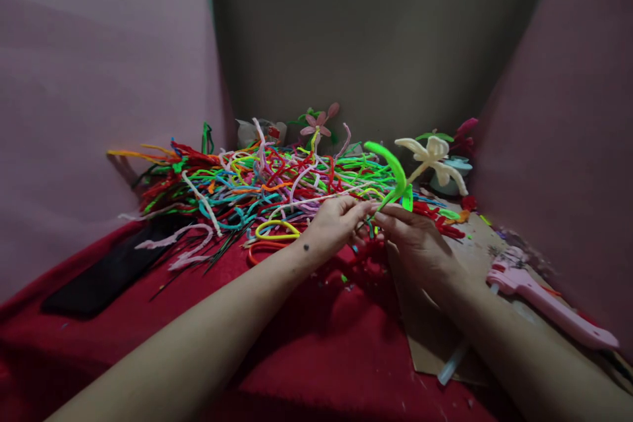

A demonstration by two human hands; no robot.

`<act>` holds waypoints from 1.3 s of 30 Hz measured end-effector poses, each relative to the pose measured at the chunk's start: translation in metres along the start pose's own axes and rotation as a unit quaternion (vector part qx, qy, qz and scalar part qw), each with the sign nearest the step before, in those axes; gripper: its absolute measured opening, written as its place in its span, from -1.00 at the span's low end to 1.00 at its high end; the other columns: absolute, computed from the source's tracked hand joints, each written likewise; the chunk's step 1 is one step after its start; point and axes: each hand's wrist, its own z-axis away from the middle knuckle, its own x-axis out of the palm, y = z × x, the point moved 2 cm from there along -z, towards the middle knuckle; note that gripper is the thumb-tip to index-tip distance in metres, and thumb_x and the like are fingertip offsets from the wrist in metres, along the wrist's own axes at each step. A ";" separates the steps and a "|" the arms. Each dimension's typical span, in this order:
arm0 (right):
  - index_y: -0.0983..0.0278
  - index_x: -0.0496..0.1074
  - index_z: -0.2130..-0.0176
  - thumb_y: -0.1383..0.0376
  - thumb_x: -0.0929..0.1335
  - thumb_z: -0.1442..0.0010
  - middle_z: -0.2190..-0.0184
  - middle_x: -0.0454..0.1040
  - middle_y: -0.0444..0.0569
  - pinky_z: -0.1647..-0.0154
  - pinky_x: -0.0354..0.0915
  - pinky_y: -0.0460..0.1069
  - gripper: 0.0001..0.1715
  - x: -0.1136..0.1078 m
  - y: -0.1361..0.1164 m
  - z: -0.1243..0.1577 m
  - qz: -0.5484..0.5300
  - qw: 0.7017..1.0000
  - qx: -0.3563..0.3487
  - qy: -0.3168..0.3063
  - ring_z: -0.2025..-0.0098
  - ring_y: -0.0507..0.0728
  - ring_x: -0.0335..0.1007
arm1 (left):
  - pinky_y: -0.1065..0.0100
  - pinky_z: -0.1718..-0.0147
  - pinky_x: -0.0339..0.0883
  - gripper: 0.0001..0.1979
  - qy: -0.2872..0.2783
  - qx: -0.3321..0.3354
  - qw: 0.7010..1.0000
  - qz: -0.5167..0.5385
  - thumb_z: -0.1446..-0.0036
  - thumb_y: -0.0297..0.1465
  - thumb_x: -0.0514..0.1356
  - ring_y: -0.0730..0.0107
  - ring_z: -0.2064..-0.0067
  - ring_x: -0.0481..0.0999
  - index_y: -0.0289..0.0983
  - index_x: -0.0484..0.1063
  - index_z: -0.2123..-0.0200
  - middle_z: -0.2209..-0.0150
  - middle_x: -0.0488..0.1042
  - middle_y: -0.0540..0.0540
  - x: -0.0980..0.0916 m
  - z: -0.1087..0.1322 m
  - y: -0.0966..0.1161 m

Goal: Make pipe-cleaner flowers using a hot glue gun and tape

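A pipe-cleaner flower (433, 157) with cream petals tilts up to the right above my hands. Bright green pipe-cleaner leaves (395, 168) curve up from its stem. My left hand (337, 223) pinches the lower stem between thumb and fingers. Close beside it, my right hand (418, 237) has its fingertips closed on the same stem. The fingers hide most of the stem's lower end. Just behind them spreads a tangled heap of loose pipe cleaners (277, 178) in many colours.
A pink glue gun (537, 297) lies at right, near a clear glue stick (452, 366) on cardboard (425, 343). A black flat object (99, 277) is at left on the red cloth (306, 356). A pink flower (316, 124) stands behind the heap.
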 end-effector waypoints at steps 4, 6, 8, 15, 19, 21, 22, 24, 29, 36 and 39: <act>0.20 0.56 0.32 0.19 0.43 0.03 0.35 0.55 -0.09 0.08 0.19 0.07 -0.78 0.003 -0.003 0.005 0.019 1.000 0.014 -0.014 0.23 0.14 0.37 | 0.49 0.48 0.17 -0.81 0.038 0.079 0.996 -0.034 0.07 -0.33 0.26 0.58 0.48 0.29 -0.33 0.37 0.45 0.52 0.34 0.06 -0.002 -0.002 0.006; 0.21 0.56 0.35 0.21 0.44 0.04 0.41 0.54 -0.11 0.15 0.20 0.05 -0.81 0.004 -0.002 0.008 0.013 0.999 0.036 -0.029 0.30 0.12 0.37 | 0.47 0.45 0.17 -0.79 0.017 0.080 0.996 -0.027 0.14 -0.33 0.30 0.56 0.46 0.28 -0.33 0.35 0.50 0.51 0.32 0.06 -0.002 -0.002 0.004; 0.21 0.56 0.37 0.24 0.44 0.05 0.47 0.52 -0.14 0.23 0.21 0.02 -0.84 0.004 0.001 0.009 0.017 0.998 0.048 -0.037 0.36 0.09 0.35 | 0.47 0.49 0.13 -0.75 0.015 0.076 0.996 -0.054 0.17 -0.32 0.31 0.57 0.49 0.23 -0.32 0.30 0.58 0.56 0.26 0.08 -0.002 -0.002 0.002; 0.20 0.56 0.28 0.24 0.42 0.00 0.50 0.50 -0.15 0.34 0.19 -0.01 -0.79 0.004 0.005 0.006 0.069 0.991 0.070 -0.093 0.44 0.07 0.32 | 0.45 0.53 0.08 -0.82 0.020 0.041 0.991 -0.126 0.12 -0.37 0.24 0.54 0.53 0.21 -0.32 0.35 0.63 0.62 0.27 0.07 -0.004 0.002 0.009; 0.24 0.55 0.29 0.21 0.42 0.00 0.52 0.48 -0.14 0.41 0.17 -0.03 -0.78 0.003 0.011 0.005 0.041 0.988 0.108 -0.101 0.49 0.03 0.29 | 0.44 0.53 0.11 -0.85 0.002 0.021 0.994 -0.109 0.11 -0.40 0.21 0.54 0.54 0.24 -0.34 0.38 0.62 0.62 0.30 0.05 -0.004 0.004 0.012; 0.26 0.56 0.36 0.19 0.43 0.00 0.57 0.45 -0.14 0.44 0.14 -0.04 -0.80 0.002 0.013 0.005 0.052 0.986 0.116 -0.106 0.52 0.02 0.26 | 0.45 0.55 0.08 -0.84 -0.013 0.023 0.994 -0.108 0.09 -0.42 0.20 0.57 0.56 0.19 -0.34 0.36 0.64 0.64 0.25 0.06 -0.004 0.004 0.012; 0.27 0.55 0.41 0.17 0.42 0.00 0.59 0.43 -0.15 0.45 0.14 -0.04 -0.80 0.002 0.014 0.005 0.059 0.986 0.112 -0.106 0.52 0.01 0.25 | 0.45 0.56 0.06 -0.83 -0.021 0.026 0.993 -0.114 0.08 -0.43 0.19 0.58 0.57 0.17 -0.34 0.34 0.65 0.64 0.23 0.07 -0.004 0.004 0.013; 0.26 0.54 0.44 0.15 0.42 -0.01 0.59 0.43 -0.15 0.43 0.14 -0.04 -0.78 0.001 0.014 0.006 0.075 0.984 0.113 -0.114 0.52 0.01 0.25 | 0.46 0.57 0.05 -0.81 -0.044 0.024 0.991 -0.125 0.05 -0.44 0.18 0.59 0.58 0.17 -0.34 0.34 0.65 0.64 0.23 0.07 -0.005 0.004 0.014; 0.19 0.54 0.21 0.15 0.40 -0.05 0.38 0.53 -0.08 0.34 0.22 0.00 -0.71 0.002 0.013 0.009 0.064 0.974 0.137 -0.169 0.42 0.07 0.35 | 0.46 0.57 0.09 -0.81 -0.127 -0.016 0.990 -0.053 0.00 -0.38 0.17 0.57 0.57 0.23 -0.34 0.36 0.59 0.62 0.27 0.04 -0.010 0.003 0.012; 0.21 0.55 0.23 0.25 0.34 -0.09 0.39 0.52 -0.06 0.33 0.26 0.01 -0.76 0.006 0.005 0.012 -0.015 0.966 0.124 -0.225 0.43 0.07 0.35 | 0.46 0.59 0.08 -0.78 -0.176 0.005 0.977 0.117 0.01 -0.31 0.22 0.59 0.60 0.20 -0.33 0.38 0.56 0.63 0.26 0.03 -0.016 0.003 0.000; 0.22 0.55 0.26 0.27 0.34 -0.09 0.39 0.53 -0.05 0.32 0.25 0.01 -0.78 0.009 0.004 0.013 -0.032 0.962 0.127 -0.241 0.40 0.08 0.37 | 0.46 0.60 0.09 -0.78 -0.200 -0.017 0.971 0.131 0.02 -0.26 0.23 0.57 0.61 0.22 -0.33 0.44 0.47 0.62 0.29 0.02 -0.016 0.002 -0.003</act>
